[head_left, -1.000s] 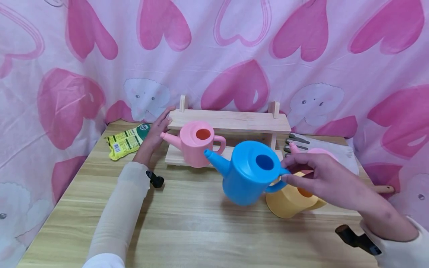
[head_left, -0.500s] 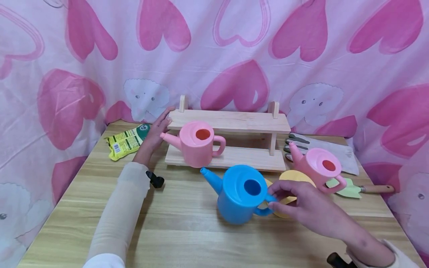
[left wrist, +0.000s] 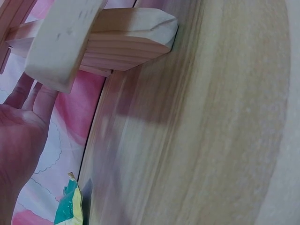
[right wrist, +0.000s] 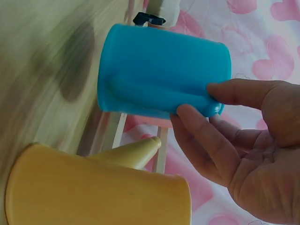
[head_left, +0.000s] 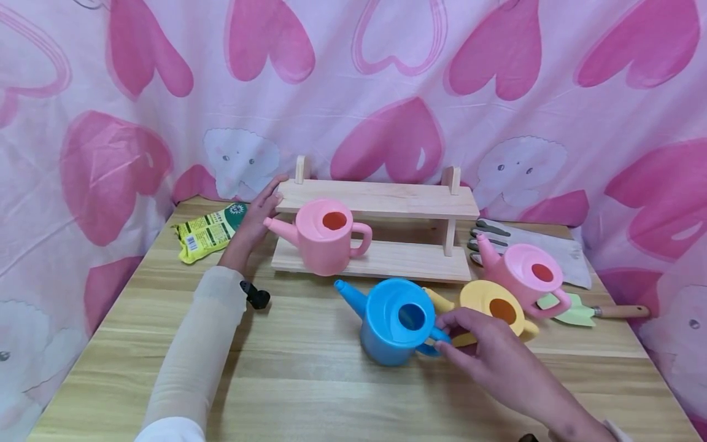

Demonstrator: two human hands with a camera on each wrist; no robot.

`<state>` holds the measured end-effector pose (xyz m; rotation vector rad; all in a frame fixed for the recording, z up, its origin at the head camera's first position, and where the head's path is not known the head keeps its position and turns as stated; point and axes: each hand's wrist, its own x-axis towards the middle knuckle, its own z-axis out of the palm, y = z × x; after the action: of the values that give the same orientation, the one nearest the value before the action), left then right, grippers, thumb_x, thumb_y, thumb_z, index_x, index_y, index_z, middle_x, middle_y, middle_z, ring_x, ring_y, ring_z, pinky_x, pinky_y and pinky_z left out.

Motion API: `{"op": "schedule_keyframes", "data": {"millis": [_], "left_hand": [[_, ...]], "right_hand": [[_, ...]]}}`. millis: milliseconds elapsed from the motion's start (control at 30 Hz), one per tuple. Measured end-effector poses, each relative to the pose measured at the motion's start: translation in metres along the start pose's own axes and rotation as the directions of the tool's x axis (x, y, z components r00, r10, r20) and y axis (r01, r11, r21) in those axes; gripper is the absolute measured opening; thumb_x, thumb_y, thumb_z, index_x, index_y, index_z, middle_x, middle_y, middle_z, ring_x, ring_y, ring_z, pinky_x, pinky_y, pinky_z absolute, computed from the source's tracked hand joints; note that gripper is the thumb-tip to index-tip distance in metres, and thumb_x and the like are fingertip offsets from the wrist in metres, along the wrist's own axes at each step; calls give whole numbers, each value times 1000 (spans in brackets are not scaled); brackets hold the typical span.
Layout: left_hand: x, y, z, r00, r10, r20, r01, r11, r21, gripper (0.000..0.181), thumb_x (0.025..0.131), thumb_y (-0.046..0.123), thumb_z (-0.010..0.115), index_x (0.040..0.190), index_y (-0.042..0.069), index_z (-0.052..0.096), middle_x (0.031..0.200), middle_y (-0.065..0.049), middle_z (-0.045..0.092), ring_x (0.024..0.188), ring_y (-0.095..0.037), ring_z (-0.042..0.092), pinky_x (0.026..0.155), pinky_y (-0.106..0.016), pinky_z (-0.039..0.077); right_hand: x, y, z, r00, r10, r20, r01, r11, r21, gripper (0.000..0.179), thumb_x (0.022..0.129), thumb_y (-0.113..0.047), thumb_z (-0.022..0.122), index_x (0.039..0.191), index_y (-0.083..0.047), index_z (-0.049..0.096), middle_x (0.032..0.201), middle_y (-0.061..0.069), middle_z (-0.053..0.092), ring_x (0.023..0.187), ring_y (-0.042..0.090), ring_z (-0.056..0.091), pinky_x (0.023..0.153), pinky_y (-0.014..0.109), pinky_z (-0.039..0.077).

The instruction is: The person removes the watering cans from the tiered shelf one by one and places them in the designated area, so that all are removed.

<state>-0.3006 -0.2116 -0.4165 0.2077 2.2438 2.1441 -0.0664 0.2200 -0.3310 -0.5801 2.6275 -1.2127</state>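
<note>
Watering can in blue [head_left: 381,339] just got lowered on the near side of the shelf [head_left: 381,197], handle [right wrist: 154,93] pinched by the right hand [head_left: 491,356], so set-down's probably close, though what's gripped by the left hand [head_left: 257,222] can't be told.

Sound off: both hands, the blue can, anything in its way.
Right hand pinching blue can. Left hand touching shelf. Can upright; table contact unclear. Yellow can close by, on its right.
</note>
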Motion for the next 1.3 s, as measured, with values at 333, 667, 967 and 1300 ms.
{"op": "schedule_keyframes", "data": {"millis": [333,667,967,1300], "left_hand": [[0,1,1,1000,1,-4,-1,1000,-24,55,108,41,47,162,36,34,167,-2,26,149,-32,30,119,-54,28],[-2,-1,1,1000,8,-10,-8,1000,-1,55,108,44,48,161,39,36,166,-3,29,148,-32,32,118,-54,29],[-1,-1,1,1000,19,-3,-19,1000,-3,55,108,44,48,161,36,35,165,-4,30,148,-33,33,118,-55,29],[1,-1,1,1000,20,-8,-20,1000,-12,54,108,43,48,161,35,36,166,-5,29,147,-34,34,117,-55,30]], "right_hand": [[-7,7,18,993,54,-104,-61,997,-57,27,88,-6,82,111,-15,70,102,-6,67,92,10,67,72,24,59],[-5,9,25,982,146,-119,-160,980,-121,29,88,-9,83,112,-15,70,103,-4,66,96,15,65,74,26,60],[-4,9,29,983,130,-128,-152,971,-184,26,91,-10,81,114,-15,69,105,-3,64,98,15,63,79,30,60],[-4,12,31,983,149,-106,-169,960,-224,29,90,-10,81,115,-12,67,105,-1,63,97,15,62,82,33,60]]}}
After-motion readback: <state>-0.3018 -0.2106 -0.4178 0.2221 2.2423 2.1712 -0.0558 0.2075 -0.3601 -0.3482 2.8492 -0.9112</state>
